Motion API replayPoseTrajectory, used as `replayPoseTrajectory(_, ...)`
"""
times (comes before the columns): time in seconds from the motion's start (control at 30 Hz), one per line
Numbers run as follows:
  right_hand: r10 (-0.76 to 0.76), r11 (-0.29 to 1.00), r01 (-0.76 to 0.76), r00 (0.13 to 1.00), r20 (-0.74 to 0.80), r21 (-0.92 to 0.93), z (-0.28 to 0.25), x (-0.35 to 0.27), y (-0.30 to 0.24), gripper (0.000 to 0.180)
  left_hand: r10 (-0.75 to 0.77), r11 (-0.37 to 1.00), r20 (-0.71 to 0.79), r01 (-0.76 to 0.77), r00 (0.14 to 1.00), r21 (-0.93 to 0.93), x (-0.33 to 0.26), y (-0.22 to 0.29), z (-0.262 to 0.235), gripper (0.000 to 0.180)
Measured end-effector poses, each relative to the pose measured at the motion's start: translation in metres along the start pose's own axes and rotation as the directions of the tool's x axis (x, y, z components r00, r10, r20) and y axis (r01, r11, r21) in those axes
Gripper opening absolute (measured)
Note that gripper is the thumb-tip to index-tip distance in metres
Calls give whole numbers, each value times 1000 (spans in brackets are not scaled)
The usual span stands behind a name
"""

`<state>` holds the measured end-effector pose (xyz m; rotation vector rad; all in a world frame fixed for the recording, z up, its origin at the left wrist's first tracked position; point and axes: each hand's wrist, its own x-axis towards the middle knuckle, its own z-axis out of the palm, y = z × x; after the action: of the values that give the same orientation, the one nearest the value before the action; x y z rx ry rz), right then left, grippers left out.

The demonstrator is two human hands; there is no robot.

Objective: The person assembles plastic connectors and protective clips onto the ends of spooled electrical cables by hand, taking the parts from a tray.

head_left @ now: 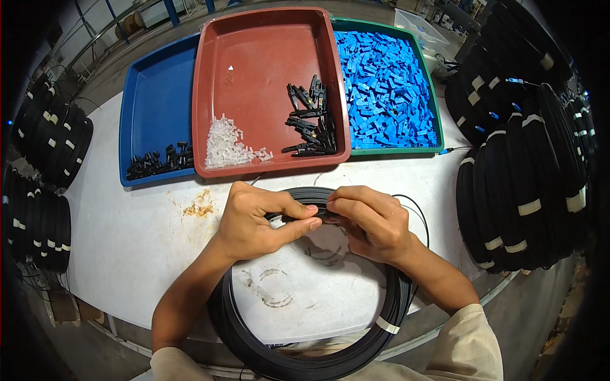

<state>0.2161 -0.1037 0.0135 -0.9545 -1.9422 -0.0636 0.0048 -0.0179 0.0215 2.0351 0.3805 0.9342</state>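
A coil of black cable (318,365) lies at the table's front edge, wrapped with a white tape band (387,325) on its right side. My left hand (264,222) and my right hand (372,222) meet over the coil's far side. Thumb and forefinger of each are pinched together there. Between the fingertips shows a small black piece (322,214), mostly hidden, so its kind cannot be told. The right fingertips press against its right end. A loose strand of thin black cable (424,222) loops out past my right hand.
Beyond my hands stand a blue tray (159,76) with black parts, a red tray (267,51) with white sleeves and black connectors, and a green tray (387,151) heaped with blue connectors. Stacks of black cable coils (521,190) flank the white table (127,254) on both sides.
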Motion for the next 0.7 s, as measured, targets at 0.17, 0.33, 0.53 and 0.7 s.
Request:
replayPoseTrajectory(0.17, 33, 998, -35, 998, 55, 47, 2, -3, 6, 31, 226, 964, 20, -227, 974, 137, 2, -7, 5, 10)
replayPoseTrajectory(0.33, 185, 976, -205, 956, 230, 68, -3, 0, 3, 23, 371, 886, 83, -380, 925, 264, 1, -11, 2, 12)
replayPoseTrajectory(0.53, 156, 988, -156, 986, 58, -1, 2, 2, -2, 21, 123, 980, -36, -115, 992, 160, 1, 1, 3, 9)
replayPoseTrajectory(0.7, -14, 998, 17, 999, 43, -65, 0, -3, 4, 30, 220, 969, -26, -215, 975, 125, 2, -4, 7, 9)
